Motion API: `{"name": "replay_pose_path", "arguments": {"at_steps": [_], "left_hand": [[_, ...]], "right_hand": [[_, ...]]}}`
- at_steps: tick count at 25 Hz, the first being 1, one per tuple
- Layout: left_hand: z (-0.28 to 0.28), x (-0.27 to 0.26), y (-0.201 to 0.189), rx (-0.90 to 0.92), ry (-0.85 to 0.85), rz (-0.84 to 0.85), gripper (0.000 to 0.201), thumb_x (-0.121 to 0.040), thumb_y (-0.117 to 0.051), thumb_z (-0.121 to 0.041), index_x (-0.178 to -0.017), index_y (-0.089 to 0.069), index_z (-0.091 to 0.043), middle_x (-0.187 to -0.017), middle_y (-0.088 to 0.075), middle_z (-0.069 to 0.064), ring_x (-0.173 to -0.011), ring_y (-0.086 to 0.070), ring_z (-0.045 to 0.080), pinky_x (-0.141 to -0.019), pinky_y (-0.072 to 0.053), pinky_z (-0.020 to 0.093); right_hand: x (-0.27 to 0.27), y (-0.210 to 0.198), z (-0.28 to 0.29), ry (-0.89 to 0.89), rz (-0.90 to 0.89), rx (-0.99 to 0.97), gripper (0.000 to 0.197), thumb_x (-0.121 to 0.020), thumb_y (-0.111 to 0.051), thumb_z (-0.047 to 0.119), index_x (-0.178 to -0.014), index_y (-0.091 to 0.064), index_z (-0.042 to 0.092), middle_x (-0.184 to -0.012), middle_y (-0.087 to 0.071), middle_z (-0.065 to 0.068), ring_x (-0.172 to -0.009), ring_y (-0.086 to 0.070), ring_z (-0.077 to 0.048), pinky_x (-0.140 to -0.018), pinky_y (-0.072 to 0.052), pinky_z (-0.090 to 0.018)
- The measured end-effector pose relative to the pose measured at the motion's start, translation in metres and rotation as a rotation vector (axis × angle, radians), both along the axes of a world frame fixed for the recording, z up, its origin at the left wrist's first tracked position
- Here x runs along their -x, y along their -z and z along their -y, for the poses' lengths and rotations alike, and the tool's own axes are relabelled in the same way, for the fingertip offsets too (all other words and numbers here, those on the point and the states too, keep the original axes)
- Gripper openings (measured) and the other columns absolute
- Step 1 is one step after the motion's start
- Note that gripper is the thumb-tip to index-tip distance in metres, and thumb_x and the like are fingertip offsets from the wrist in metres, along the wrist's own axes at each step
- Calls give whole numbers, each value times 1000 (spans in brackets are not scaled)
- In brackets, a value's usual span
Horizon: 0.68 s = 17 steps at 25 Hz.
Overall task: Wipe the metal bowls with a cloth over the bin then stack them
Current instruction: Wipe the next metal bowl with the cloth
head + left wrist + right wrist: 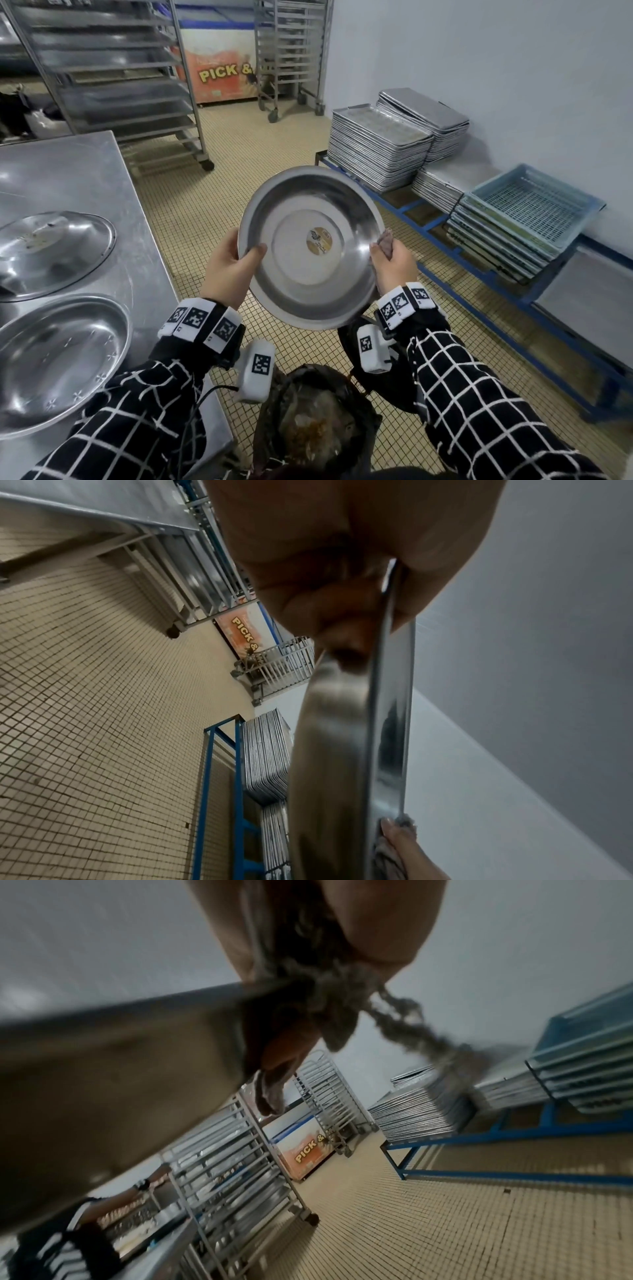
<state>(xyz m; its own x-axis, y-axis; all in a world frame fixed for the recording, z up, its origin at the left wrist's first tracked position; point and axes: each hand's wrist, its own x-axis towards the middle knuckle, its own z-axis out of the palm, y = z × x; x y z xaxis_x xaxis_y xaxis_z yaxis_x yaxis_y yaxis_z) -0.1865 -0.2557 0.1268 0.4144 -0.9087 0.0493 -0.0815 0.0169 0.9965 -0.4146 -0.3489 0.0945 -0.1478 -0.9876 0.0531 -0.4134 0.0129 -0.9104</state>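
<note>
A round metal bowl [310, 248] with a small sticker at its centre is held tilted toward me above the bin [315, 425]. My left hand [231, 265] grips its left rim, thumb inside. My right hand [390, 262] pinches a grey-brown cloth [386, 241] against the right rim. In the left wrist view the bowl [339, 750] is edge-on, with my left hand [342, 569] clamped on the rim. The right wrist view has the cloth [329, 999] bunched in my right hand [342, 926], a strand dangling beside the blurred bowl [103, 1074].
A steel table [78, 171] at left carries one upright bowl [58, 363] and one upturned bowl [51, 246]. Stacked baking trays [380, 147] and plastic crates [524, 219] sit on a low blue rack along the right wall. Wheeled tray racks [113, 75] stand behind.
</note>
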Motion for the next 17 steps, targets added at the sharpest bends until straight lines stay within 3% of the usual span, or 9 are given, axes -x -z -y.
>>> {"name": "replay_pose_path", "arguments": {"at_steps": [3,5,7,9,12,17], "left_hand": [[-2,8,6,68,33,52,63,-88,-64,-13,-141,-31,-20,-116,-58,-3,-87,-66,3,-66,-54,16],[-2,14,11,100,64,86,72,-87,-66,-12,-143,-21,-19,-118,-53,-8,-92,-60,-12,-69,-49,6],[-1,16,17,97,74,107,71,-85,-69,-20,-140,-23,-22,-115,-55,-10,-97,-58,-13,-74,-47,4],[1,13,20,67,55,97,63,-84,-69,-28,-136,-37,-14,-111,-62,-7,-98,-61,-4,-77,-51,9],[0,8,16,21,-98,58,37,-91,-55,-12,-127,-45,-14,-95,-58,-11,-84,-56,-1,-65,-48,12],[5,-6,9,8,-199,170,48,-93,-46,-4,-139,-37,-13,-83,-52,-9,-69,-48,3,-51,-42,8]], "right_hand": [[-16,3,-16,130,236,6,19,-94,-54,23,-89,-55,5,-75,-60,0,-66,-62,-12,-51,-47,-16],[-32,-1,-28,164,400,-7,21,-97,-51,20,-90,-53,0,-66,-56,0,-49,-56,-4,-42,-44,-13],[-43,-4,-37,130,480,-6,22,-97,-49,19,-94,-52,-2,-61,-54,0,-37,-49,-1,-38,-42,-14],[-45,-7,-39,61,433,-8,22,-98,-48,21,-96,-52,0,-63,-56,2,-41,-52,0,-39,-43,-13],[-43,-5,-36,-60,221,-46,24,-99,-43,31,-100,-54,10,-75,-60,7,-62,-60,-6,-53,-51,-16],[-41,12,-38,-112,-67,33,18,-98,-43,34,-103,-50,19,-83,-59,11,-79,-63,-7,-60,-48,-14]]}}
